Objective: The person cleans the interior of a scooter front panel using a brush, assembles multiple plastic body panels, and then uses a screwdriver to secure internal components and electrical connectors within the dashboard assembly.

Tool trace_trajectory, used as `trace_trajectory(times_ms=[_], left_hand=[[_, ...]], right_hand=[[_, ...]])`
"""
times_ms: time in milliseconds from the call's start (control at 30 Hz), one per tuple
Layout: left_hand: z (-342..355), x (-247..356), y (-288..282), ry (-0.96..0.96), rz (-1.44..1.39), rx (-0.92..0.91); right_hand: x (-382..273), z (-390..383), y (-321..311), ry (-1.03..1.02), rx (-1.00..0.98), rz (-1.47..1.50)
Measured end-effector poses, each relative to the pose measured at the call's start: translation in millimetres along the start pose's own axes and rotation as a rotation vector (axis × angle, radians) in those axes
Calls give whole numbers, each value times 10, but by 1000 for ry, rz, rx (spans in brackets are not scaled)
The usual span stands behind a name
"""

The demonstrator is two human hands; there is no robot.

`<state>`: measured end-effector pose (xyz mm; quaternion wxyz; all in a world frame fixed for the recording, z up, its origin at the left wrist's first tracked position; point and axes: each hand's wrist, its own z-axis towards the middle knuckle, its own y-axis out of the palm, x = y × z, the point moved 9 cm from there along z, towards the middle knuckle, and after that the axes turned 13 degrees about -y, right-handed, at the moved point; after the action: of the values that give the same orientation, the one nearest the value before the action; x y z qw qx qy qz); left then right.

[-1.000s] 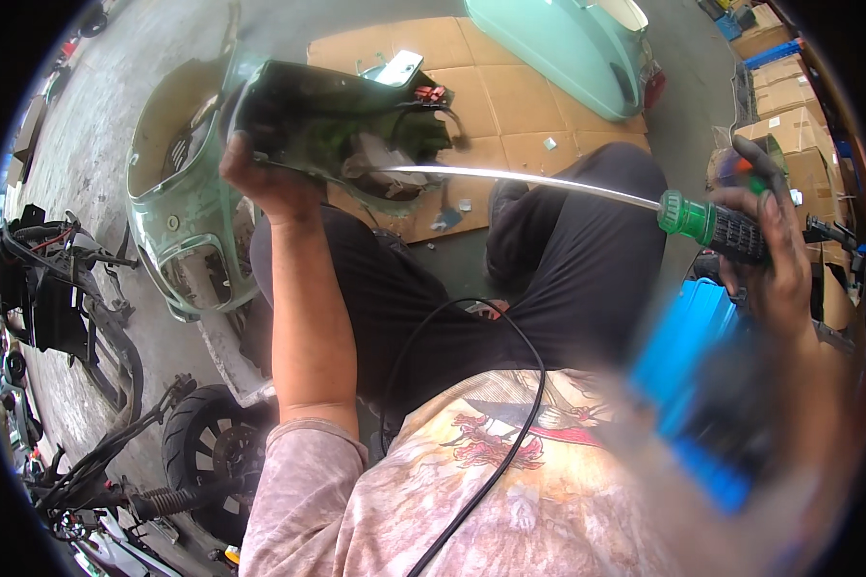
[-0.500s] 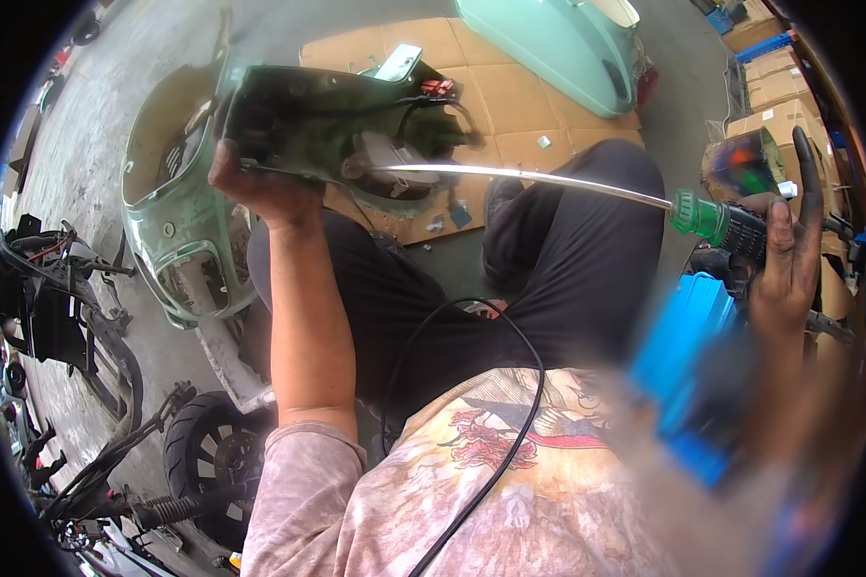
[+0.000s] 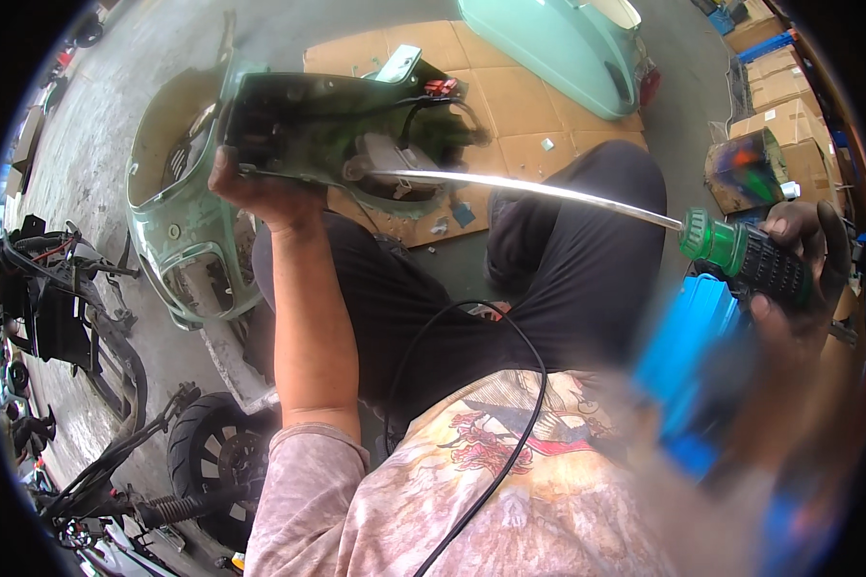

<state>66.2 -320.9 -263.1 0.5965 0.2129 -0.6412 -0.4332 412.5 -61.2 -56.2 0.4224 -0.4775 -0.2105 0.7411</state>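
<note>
Two hands are busy with one green part. The left hand (image 3: 260, 188) holds a dark green scooter panel (image 3: 337, 130) up in the air, with its fingers curled around the panel's left end and the thumb pressed on the lower edge. The right hand (image 3: 799, 264) is wrapped tight around the black and green handle of a long screwdriver (image 3: 731, 250). The thin shiny shaft runs from those fingers across to the panel, and its tip touches the pale round piece in the panel's middle, just right of the left fingers. Below the shaft are the person's knees in black trousers (image 3: 568, 269). A black cable (image 3: 510, 385) loops over the lap. Flat cardboard (image 3: 510, 106) lies on the floor beyond the panel. A pale green scooter shell (image 3: 178, 231) sits just past the left fingers. Brown boxes (image 3: 789, 115) stand above the right fingers.
</note>
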Motion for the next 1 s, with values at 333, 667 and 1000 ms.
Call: trace_trajectory(times_ms=[333, 667, 1000], left_hand=[[-10, -9, 74, -4, -22, 14], [-2, 18, 33, -9, -55, 41], [-1, -73, 109, -42, -67, 16]], right_hand=[[-101, 104, 23, -74, 87, -9], [-27, 66, -59, -83, 146, -33], [1, -18, -191, -33, 25, -133]])
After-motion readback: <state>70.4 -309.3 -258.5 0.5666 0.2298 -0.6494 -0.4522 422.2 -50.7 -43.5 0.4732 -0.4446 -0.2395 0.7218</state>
